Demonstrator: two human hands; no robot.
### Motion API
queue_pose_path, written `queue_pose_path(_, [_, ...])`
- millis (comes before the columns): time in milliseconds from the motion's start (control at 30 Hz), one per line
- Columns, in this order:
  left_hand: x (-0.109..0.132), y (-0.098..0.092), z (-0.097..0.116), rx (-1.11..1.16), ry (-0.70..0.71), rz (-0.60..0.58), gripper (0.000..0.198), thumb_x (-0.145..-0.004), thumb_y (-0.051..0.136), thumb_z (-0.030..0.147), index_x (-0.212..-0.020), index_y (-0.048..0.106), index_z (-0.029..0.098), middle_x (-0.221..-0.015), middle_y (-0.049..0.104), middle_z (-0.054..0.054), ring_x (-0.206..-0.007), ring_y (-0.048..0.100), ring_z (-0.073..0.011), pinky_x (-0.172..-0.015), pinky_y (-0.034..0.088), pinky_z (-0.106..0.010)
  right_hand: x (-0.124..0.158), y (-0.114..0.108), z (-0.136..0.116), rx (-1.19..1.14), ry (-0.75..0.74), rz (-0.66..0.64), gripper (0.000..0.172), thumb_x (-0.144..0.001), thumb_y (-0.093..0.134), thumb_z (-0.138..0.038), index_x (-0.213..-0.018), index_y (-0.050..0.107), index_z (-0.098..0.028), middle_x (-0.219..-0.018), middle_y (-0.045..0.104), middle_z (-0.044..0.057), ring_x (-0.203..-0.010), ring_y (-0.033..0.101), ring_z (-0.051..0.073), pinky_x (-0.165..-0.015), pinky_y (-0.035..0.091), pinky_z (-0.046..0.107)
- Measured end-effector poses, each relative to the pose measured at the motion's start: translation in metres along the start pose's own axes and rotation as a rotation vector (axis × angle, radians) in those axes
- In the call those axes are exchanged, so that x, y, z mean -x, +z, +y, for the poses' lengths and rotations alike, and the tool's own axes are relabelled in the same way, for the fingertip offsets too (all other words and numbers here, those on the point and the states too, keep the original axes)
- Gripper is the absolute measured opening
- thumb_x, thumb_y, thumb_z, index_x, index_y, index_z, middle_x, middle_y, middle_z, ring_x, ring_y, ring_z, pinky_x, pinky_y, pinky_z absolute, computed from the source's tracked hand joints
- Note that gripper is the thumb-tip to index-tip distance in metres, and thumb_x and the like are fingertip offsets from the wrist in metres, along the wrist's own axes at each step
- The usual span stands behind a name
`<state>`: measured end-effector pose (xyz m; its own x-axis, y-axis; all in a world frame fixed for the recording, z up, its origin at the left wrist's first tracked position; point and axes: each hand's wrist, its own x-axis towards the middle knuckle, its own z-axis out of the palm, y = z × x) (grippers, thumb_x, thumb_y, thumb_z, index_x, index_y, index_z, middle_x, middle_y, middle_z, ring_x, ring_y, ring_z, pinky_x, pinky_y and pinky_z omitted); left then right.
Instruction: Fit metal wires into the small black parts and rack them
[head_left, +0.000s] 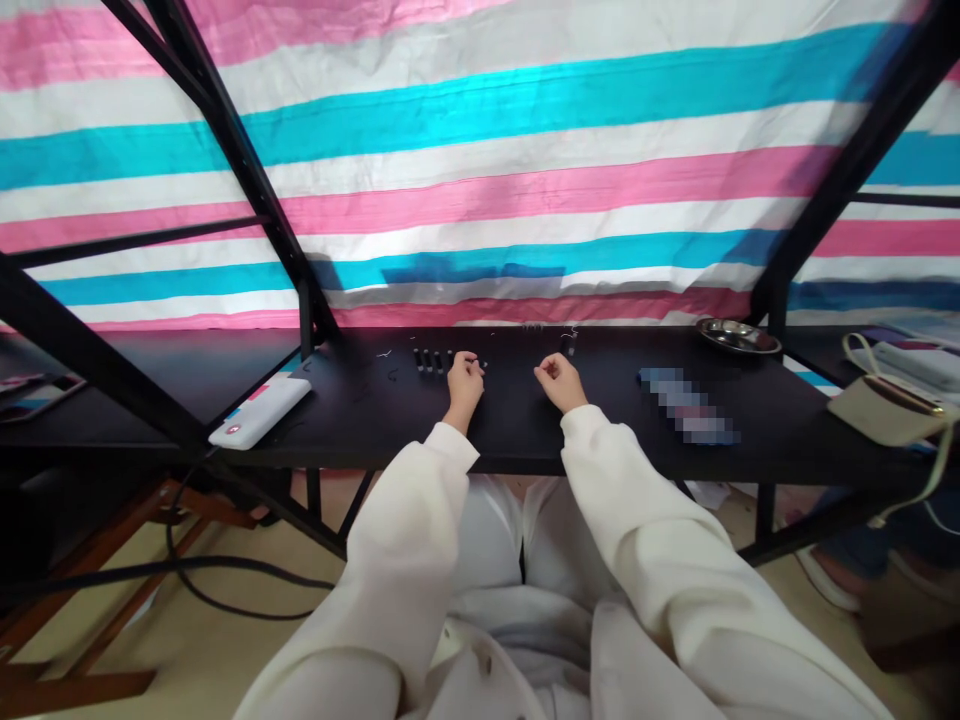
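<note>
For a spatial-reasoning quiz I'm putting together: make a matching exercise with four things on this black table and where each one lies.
Things
1. white flat case
2. metal dish
3. beige pouch
4. row of small dark parts

Places
A. far right end of the table
B. just beside the left hand
C. near the table's left front corner
D. at the back, well to the right of the right hand

Pairs: 1-C, 2-D, 3-A, 4-B
</note>
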<state>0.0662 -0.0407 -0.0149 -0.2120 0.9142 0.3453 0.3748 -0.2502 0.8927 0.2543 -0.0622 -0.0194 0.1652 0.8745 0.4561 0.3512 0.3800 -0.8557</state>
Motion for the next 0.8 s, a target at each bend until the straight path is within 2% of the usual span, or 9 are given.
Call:
queue_pose_path(67, [0.002,0.002,0.005,0.195,-0.047,-0.165,0.015,-0.081,0.046,0.024,-0.094,0.046,0.018,-0.066,0.055,0.003,-0.039,0.044,-0.0046,-0.041,0.031,-0.017,0.000,0.002,-0.001,-0.134,0.089,-0.071,0.030,-0.065,0.061,-0.046,-0.076,0.047,-0.022,-0.067,0.056,-0.002,-0.045,0.045,0.009,-0.046,0.040,0.024])
queue_pose_path(167, [0.007,0.004,0.012,0.411,-0.121,-0.473,0.021,-0.076,0.054,0.027,-0.092,0.045,0.016,-0.066,0.056,0.002,-0.038,0.045,-0.0045,-0.036,0.027,-0.016,0.001,0.004,-0.005,-0.309,0.218,-0.247,0.043,-0.061,0.064,-0.052,-0.085,0.049,-0.021,-0.065,0.060,-0.001,-0.041,0.048,0.010,-0.039,0.038,0.024])
queue_pose_path(267, [0.013,0.004,0.019,0.495,-0.158,-0.657,0.027,-0.073,0.060,0.028,-0.091,0.045,0.016,-0.069,0.058,0.000,-0.039,0.048,-0.0047,-0.035,0.026,-0.016,0.002,0.004,-0.006,-0.376,0.217,-0.356,0.043,-0.060,0.066,-0.055,-0.077,0.052,-0.019,-0.056,0.058,-0.002,-0.038,0.047,0.009,-0.038,0.039,0.024])
queue_pose_path(367, [0.016,0.003,0.022,0.481,-0.169,-0.700,0.034,-0.071,0.063,0.031,-0.095,0.045,0.016,-0.072,0.060,-0.001,-0.041,0.049,-0.0041,-0.036,0.027,-0.015,0.002,0.003,-0.005,-0.399,0.180,-0.323,0.041,-0.059,0.066,-0.055,-0.072,0.052,-0.019,-0.052,0.057,-0.004,-0.037,0.045,0.008,-0.037,0.037,0.022])
queue_pose_path(467, [0.015,0.002,0.021,0.438,-0.155,-0.683,0.036,-0.071,0.064,0.032,-0.096,0.046,0.015,-0.073,0.062,-0.002,-0.041,0.050,-0.0041,-0.036,0.028,-0.015,0.002,0.002,-0.005,-0.398,0.159,-0.300,0.042,-0.060,0.067,-0.055,-0.073,0.051,-0.019,-0.052,0.058,-0.004,-0.037,0.045,0.008,-0.037,0.037,0.022])
queue_pose_path(600, [0.013,0.005,0.017,0.380,-0.097,-0.620,0.028,-0.072,0.062,0.031,-0.089,0.048,0.014,-0.071,0.062,-0.002,-0.039,0.050,-0.0044,-0.034,0.026,-0.015,0.003,0.002,-0.007,-0.393,0.120,-0.298,0.041,-0.061,0.066,-0.055,-0.070,0.048,-0.020,-0.051,0.057,-0.004,-0.036,0.044,0.008,-0.037,0.034,0.022])
queue_pose_path(800, [0.016,0.009,0.019,0.307,-0.011,-0.587,0.019,-0.078,0.055,0.031,-0.085,0.046,0.015,-0.065,0.059,0.001,-0.035,0.047,-0.0037,-0.034,0.025,-0.015,0.004,0.003,-0.008,-0.450,0.071,-0.271,0.040,-0.062,0.066,-0.055,-0.066,0.045,-0.021,-0.050,0.057,-0.004,-0.036,0.045,0.008,-0.038,0.034,0.023])
